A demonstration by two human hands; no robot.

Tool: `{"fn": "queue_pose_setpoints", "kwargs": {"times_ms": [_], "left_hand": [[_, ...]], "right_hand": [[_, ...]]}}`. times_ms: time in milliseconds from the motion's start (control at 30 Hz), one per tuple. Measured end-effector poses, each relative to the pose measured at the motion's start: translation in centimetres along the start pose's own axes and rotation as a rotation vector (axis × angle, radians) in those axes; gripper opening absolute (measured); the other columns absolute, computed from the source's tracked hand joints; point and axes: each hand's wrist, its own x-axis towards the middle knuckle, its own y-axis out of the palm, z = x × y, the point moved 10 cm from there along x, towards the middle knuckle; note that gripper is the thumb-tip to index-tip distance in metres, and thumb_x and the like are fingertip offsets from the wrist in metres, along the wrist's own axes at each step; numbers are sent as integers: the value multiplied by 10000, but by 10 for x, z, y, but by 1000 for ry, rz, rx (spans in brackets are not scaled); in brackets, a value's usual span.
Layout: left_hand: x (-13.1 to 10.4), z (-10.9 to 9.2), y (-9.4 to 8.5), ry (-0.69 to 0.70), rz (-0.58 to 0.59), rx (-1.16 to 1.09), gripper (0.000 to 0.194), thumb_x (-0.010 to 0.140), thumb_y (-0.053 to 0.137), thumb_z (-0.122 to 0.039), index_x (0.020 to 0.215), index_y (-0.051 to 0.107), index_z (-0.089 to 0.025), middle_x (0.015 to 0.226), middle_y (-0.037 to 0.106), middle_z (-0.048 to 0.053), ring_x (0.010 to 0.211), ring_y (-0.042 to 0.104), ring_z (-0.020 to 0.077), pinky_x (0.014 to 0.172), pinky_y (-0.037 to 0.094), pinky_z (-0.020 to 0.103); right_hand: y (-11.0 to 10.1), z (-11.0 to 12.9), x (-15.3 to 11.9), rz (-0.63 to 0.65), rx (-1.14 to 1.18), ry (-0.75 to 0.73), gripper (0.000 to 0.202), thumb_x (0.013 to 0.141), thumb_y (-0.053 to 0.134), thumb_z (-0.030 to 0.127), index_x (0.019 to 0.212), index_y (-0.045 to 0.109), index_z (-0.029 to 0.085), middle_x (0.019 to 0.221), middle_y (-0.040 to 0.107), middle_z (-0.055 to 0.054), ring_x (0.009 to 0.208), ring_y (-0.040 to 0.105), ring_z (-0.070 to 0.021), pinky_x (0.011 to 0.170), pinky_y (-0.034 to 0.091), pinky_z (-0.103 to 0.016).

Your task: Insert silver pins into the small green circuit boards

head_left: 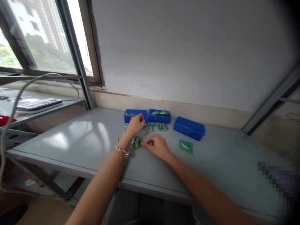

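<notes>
My left hand (137, 122) is over the loose metal pins, just in front of the left blue bin (126, 118). Its fingers are curled together, and whatever is between them is too small to make out. My right hand (159, 146) rests low over the table, thumb and forefinger pinched at the right edge of a small green plastic bag (136, 142) with several metal pieces in it. Short silvery pins (147, 132) lie scattered between and behind my hands. Another green bag (162, 127) with pieces inside lies behind my right hand.
The middle blue bin (159, 118) holds green bags; a third blue bin (189, 128) stands to its right. One flat green bag (186, 146) lies right of my right hand. A wall backs the grey table (77, 150). At left, a shelf carries a white device (39, 105) near a cable.
</notes>
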Motion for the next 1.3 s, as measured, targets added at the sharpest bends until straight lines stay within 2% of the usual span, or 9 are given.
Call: {"fn": "queue_pose_setpoints", "kwargs": {"times_ms": [200, 367, 533, 633, 767, 900, 1033, 1167, 1300], "left_hand": [[-2, -11, 8, 74, -3, -11, 55, 701, 410, -173, 660, 446, -164, 618, 565, 24, 600, 513, 144, 608, 365, 242], [-4, -13, 10, 69, 1, -38, 74, 734, 411, -189, 721, 480, -169, 614, 565, 26, 628, 529, 150, 649, 384, 252], [-4, -13, 7, 60, -25, -53, 67, 729, 419, -177, 723, 483, -163, 649, 573, 28, 639, 530, 144, 630, 379, 241], [-3, -12, 3, 61, -55, -86, 56, 715, 413, -167, 677, 454, -162, 639, 565, 12, 605, 513, 128, 593, 362, 226], [-3, -12, 2, 69, -64, -119, 65, 704, 415, -162, 640, 427, -160, 643, 565, 4, 596, 506, 118, 581, 351, 222], [-3, -8, 11, 37, 12, -182, 57, 726, 415, -168, 673, 435, -163, 620, 575, 4, 624, 534, 126, 612, 367, 226], [-4, -4, 23, 2, 91, -212, 79, 764, 428, -229, 737, 462, -163, 582, 577, -1, 601, 538, 125, 618, 368, 226], [-7, -10, 32, 10, 181, -254, 265, 789, 417, -401, 810, 505, -152, 670, 595, 18, 526, 493, 107, 553, 353, 223], [-16, -21, 45, 20, 381, -355, 453, 757, 392, -554, 779, 550, -130, 637, 550, 16, 493, 453, 93, 510, 327, 222]], "right_hand": [[10, -1, 1, 73, 74, 57, 144, 709, 635, 328, 650, 653, 197, 660, 571, -26, 796, 485, -202, 669, 331, -287], [13, -2, 4, 77, 198, 38, 42, 689, 631, 203, 665, 654, 176, 638, 585, -19, 715, 503, -174, 645, 353, -265], [11, -7, 8, 89, 422, 49, 72, 673, 564, 113, 637, 620, 142, 611, 578, -11, 595, 493, -131, 566, 350, -232], [2, -11, 8, 118, 667, 84, 85, 687, 534, 149, 622, 586, 138, 616, 571, -7, 588, 499, -121, 552, 354, -224], [-6, -23, 2, 174, 1014, 202, 170, 678, 582, 311, 692, 567, 142, 688, 576, -30, 672, 544, -146, 549, 376, -226], [-8, -39, 0, 153, 1187, 289, 244, 651, 620, 368, 727, 493, 174, 719, 539, -20, 686, 543, -147, 581, 424, -253], [-7, -57, 0, 94, 1244, 392, 220, 706, 590, 334, 730, 431, 185, 678, 489, -9, 621, 515, -137, 539, 448, -271], [-14, -67, 1, 8, 1257, 412, 149, 756, 534, 280, 729, 422, 186, 673, 473, -3, 616, 505, -135, 513, 440, -262], [-21, -78, 1, -92, 1235, 446, 121, 769, 502, 258, 733, 410, 190, 657, 468, 2, 588, 497, -132, 494, 420, -251]]}}
